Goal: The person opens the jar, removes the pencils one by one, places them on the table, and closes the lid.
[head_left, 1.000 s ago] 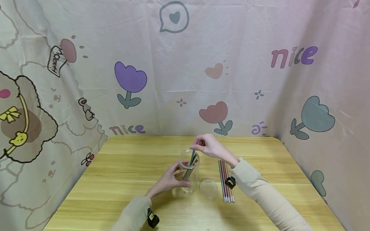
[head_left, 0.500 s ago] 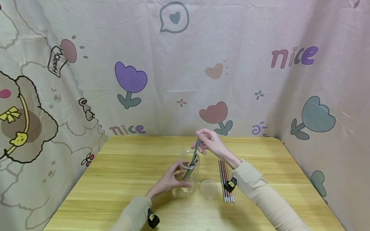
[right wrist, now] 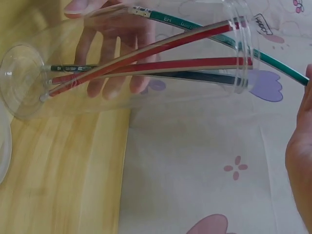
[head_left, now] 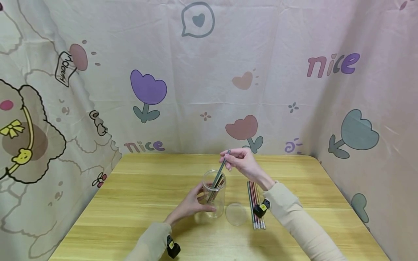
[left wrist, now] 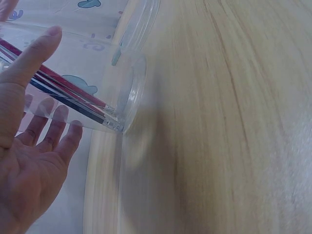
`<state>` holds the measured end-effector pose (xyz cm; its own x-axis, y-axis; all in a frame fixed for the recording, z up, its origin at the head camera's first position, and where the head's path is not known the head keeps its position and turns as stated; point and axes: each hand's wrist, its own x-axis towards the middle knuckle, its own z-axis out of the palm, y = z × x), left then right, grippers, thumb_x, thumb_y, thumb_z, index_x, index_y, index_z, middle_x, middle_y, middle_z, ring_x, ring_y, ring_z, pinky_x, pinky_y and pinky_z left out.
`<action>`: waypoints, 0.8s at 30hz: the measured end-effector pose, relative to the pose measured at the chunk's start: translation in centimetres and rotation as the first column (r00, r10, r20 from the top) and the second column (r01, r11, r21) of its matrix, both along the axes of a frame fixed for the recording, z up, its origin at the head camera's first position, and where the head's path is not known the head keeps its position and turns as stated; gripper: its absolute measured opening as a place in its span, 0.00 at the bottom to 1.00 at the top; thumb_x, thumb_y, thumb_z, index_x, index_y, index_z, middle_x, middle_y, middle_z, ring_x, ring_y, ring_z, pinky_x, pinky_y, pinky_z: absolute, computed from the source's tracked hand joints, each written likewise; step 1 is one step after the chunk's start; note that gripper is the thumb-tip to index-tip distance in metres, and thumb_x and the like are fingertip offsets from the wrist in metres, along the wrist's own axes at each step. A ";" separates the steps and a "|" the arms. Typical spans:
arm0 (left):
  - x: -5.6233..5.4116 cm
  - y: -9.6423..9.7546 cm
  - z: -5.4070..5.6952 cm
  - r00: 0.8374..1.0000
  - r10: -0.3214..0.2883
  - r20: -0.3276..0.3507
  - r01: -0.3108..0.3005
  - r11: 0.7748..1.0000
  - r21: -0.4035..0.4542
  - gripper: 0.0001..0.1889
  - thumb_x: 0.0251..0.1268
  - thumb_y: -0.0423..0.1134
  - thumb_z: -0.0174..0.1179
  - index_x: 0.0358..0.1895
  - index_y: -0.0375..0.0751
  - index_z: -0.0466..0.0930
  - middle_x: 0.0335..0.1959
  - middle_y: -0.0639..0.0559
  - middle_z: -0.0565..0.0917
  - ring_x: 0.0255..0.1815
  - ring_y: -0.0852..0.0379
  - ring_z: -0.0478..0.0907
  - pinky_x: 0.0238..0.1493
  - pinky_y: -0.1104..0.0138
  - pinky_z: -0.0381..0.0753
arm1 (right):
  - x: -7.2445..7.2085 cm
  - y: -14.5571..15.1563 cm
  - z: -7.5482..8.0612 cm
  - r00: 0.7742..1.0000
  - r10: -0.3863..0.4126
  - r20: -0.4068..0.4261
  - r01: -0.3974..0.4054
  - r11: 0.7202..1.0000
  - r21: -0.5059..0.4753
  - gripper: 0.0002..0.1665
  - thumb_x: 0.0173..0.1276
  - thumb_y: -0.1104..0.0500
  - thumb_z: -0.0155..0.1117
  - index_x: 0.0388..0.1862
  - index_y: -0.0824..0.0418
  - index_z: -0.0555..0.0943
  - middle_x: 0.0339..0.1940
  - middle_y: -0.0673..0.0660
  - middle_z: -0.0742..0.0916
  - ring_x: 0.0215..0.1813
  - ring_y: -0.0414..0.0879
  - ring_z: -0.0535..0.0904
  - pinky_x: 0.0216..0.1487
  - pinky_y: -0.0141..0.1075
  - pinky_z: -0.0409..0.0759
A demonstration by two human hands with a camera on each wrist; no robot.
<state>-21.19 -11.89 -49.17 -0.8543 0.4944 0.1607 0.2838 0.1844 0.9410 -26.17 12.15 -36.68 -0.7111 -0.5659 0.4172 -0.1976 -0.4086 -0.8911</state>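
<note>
Green pencil (head_left: 220,170) — right hand (head_left: 243,160) pinches it — left hand (head_left: 192,203) curved around jar (head_left: 220,207).

- Left hand (head_left: 192,203) grips an upright clear jar (head_left: 219,207) on the table (head_left: 147,188).
- Right hand (head_left: 244,163) pinches a slanting pencil (head_left: 222,166) reaching into it.
- Clear disc (head_left: 236,214) beside the jar, pencil row (head_left: 253,197) farther right.

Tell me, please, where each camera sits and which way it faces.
Head: worn on head, facing forward and down at jar; both sleeves, left hand, right hand show.
Left wrist: worn there, facing jar's lower end; left hand at left.
Right wrist: worn there, facing jar; right hand at right, left hand too.
Both wrist views share jar and pencils.
</note>
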 end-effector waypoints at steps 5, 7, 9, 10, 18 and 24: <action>0.0 0.0 0.0 1.000 0.010 0.005 -0.010 1.000 -0.004 0.44 0.50 0.36 0.78 0.72 0.48 0.66 0.71 0.40 0.72 0.70 0.33 0.71 0.72 0.46 0.76 | -0.2 0.7 0.0 0.998 0.059 -0.004 -0.059 0.997 -0.046 0.16 0.75 0.71 0.56 0.51 0.59 0.87 0.42 0.54 0.92 0.31 0.36 0.84 0.37 0.25 0.85; 0.0 0.0 0.0 1.000 0.012 0.005 -0.012 1.000 -0.003 0.44 0.49 0.36 0.78 0.72 0.48 0.66 0.71 0.39 0.72 0.70 0.33 0.71 0.72 0.46 0.76 | -0.1 0.9 0.1 0.998 0.070 -0.006 -0.070 0.995 -0.067 0.17 0.75 0.72 0.54 0.52 0.60 0.86 0.44 0.55 0.92 0.32 0.37 0.84 0.37 0.25 0.85; -0.1 0.0 0.0 1.000 0.010 0.001 -0.010 1.000 -0.003 0.44 0.49 0.35 0.78 0.71 0.47 0.66 0.71 0.39 0.72 0.70 0.33 0.71 0.72 0.45 0.75 | -0.1 1.0 0.1 0.997 0.077 -0.013 -0.078 0.993 -0.094 0.18 0.75 0.73 0.52 0.53 0.62 0.86 0.44 0.56 0.92 0.33 0.37 0.84 0.37 0.25 0.86; -0.1 0.0 0.0 1.000 0.009 -0.002 -0.009 1.000 -0.003 0.44 0.49 0.35 0.78 0.71 0.47 0.66 0.71 0.39 0.72 0.70 0.33 0.71 0.72 0.45 0.75 | -0.1 1.1 0.2 0.997 0.079 -0.021 -0.081 0.991 -0.108 0.19 0.75 0.74 0.51 0.53 0.62 0.85 0.45 0.56 0.92 0.33 0.37 0.84 0.37 0.25 0.86; 0.0 0.0 0.0 1.000 0.014 -0.003 -0.014 1.000 -0.006 0.43 0.49 0.36 0.79 0.71 0.47 0.67 0.70 0.41 0.72 0.70 0.35 0.71 0.73 0.46 0.74 | 0.0 1.5 0.5 0.999 0.000 -0.047 -0.009 0.982 -0.188 0.16 0.76 0.73 0.52 0.51 0.63 0.84 0.44 0.56 0.92 0.31 0.38 0.84 0.33 0.24 0.85; 0.0 0.0 0.1 1.000 0.020 0.011 -0.020 1.000 0.004 0.40 0.49 0.35 0.79 0.67 0.43 0.68 0.70 0.40 0.71 0.72 0.34 0.70 0.74 0.46 0.74 | 0.1 1.7 0.8 0.990 -0.106 -0.091 0.078 0.960 -0.269 0.17 0.77 0.73 0.49 0.50 0.61 0.84 0.43 0.55 0.93 0.31 0.38 0.84 0.30 0.25 0.83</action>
<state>-21.17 -11.84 -49.08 -0.8658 0.4765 0.1531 0.2697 0.1866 0.9447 -26.07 13.80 -35.86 -0.7001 -0.3594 0.6170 -0.3310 -0.6023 -0.7264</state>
